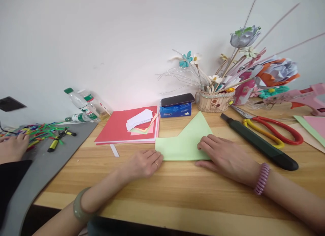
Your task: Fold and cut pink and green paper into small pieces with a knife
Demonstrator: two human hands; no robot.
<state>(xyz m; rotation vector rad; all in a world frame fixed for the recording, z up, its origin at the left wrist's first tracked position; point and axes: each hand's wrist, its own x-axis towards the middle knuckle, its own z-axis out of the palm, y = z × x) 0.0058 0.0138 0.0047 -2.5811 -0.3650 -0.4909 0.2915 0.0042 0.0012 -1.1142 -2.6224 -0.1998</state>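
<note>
From the head view, a sheet of light green paper (184, 143) lies flat on the wooden counter (177, 192), straight ahead of the person and between both hands. Its folded lower edge runs left to right, so the long axis goes across the body, and one corner rises to a point away from the person.

The right hand (224, 156) is the nearer one to the paper: it lies palm down with fingers loosely spread, fingertips pressing on the paper's lower right part. It grips nothing. The left hand (143, 163) rests palm down, fingers relaxed and slightly curled, just at the paper's lower left corner; whether it touches the edge or lies only beside it cannot be told. It too holds nothing.

Left of the green paper sits a stack of red paper (124, 127) with white scraps on top. Beyond the paper stands a blue tissue box (175, 110) with a phone on it. Right of the paper lie a dark utility knife (259, 144) and red-handled scissors (275, 131). Well to the left of the paper, another person's hand (12, 146) rests on a grey mat.
</note>
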